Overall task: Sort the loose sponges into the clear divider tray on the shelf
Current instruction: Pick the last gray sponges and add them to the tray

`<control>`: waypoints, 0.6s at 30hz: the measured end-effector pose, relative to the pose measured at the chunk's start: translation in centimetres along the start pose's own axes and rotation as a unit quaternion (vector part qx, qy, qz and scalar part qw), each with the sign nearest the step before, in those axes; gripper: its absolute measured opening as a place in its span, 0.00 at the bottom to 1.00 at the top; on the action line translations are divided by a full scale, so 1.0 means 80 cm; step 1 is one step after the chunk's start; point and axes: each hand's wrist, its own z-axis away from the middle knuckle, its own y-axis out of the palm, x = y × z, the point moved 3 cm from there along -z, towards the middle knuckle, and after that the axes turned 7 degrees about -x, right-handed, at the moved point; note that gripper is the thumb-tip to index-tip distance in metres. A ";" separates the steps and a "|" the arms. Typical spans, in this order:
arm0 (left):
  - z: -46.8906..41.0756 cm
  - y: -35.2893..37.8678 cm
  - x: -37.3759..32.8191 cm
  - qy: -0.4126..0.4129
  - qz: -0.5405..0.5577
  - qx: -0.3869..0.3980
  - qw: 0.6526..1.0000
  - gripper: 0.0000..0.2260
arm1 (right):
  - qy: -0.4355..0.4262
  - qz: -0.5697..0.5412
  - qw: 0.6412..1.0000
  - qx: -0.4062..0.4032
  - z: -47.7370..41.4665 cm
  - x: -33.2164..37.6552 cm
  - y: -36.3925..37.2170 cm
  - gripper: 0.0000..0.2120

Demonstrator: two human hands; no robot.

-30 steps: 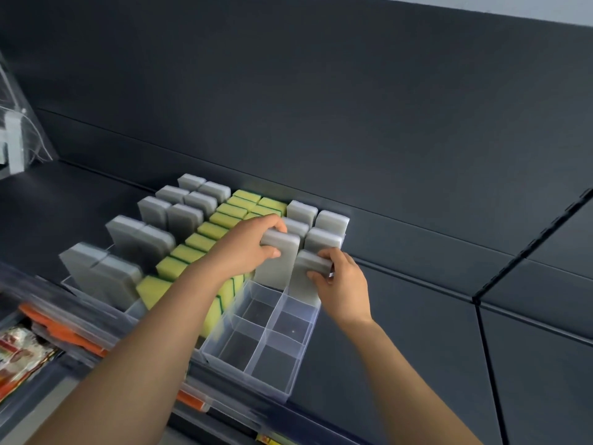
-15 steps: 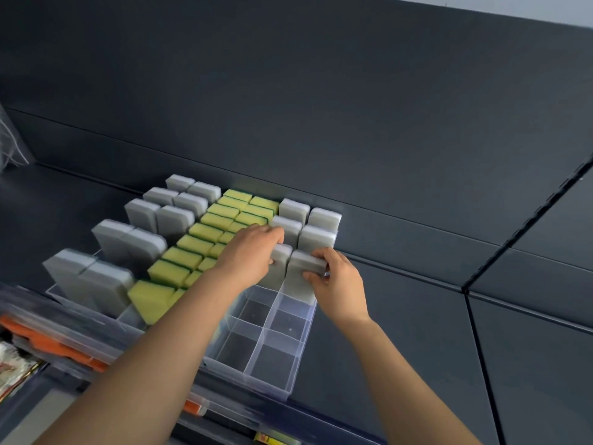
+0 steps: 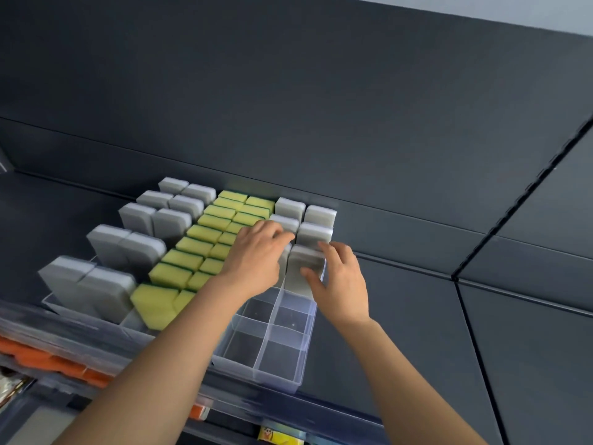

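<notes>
Presently the right hand [image 3: 340,281] shows fingers spread and loose, the thumb touching the front face of an upright grey sponge [image 3: 301,263]; that sponge stands in the clear divider tray [image 3: 282,379], right column, 3rd row from the front. The left hand [image 3: 256,255] lies palm down over the neighbouring sponge [image 3: 285,263], which is mostly hidden; whether it grips cannot be told. 4 rear grey sponges [image 3: 316,234] stand directly behind; yellow-green sponges [image 3: 205,234] stand to the left on the dark shelf [image 3: 417,300].
</notes>
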 end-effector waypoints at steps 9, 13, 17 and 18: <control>-0.005 -0.003 -0.066 0.091 0.028 -0.024 0.995 0.17 | 0.038 0.069 0.996 -0.034 0.040 -0.043 -0.045 0.23; -0.004 0.011 -0.116 0.143 0.009 -0.019 0.989 0.14 | 0.074 0.141 0.987 -0.025 0.069 -0.080 -0.078 0.24; -0.002 0.031 -0.174 0.182 0.003 0.006 0.983 0.13 | 0.113 0.213 0.971 0.000 0.105 -0.129 -0.116 0.24; -0.002 0.037 -0.189 0.190 0.002 0.014 0.982 0.13 | 0.123 0.227 0.966 0.005 0.115 -0.142 -0.129 0.24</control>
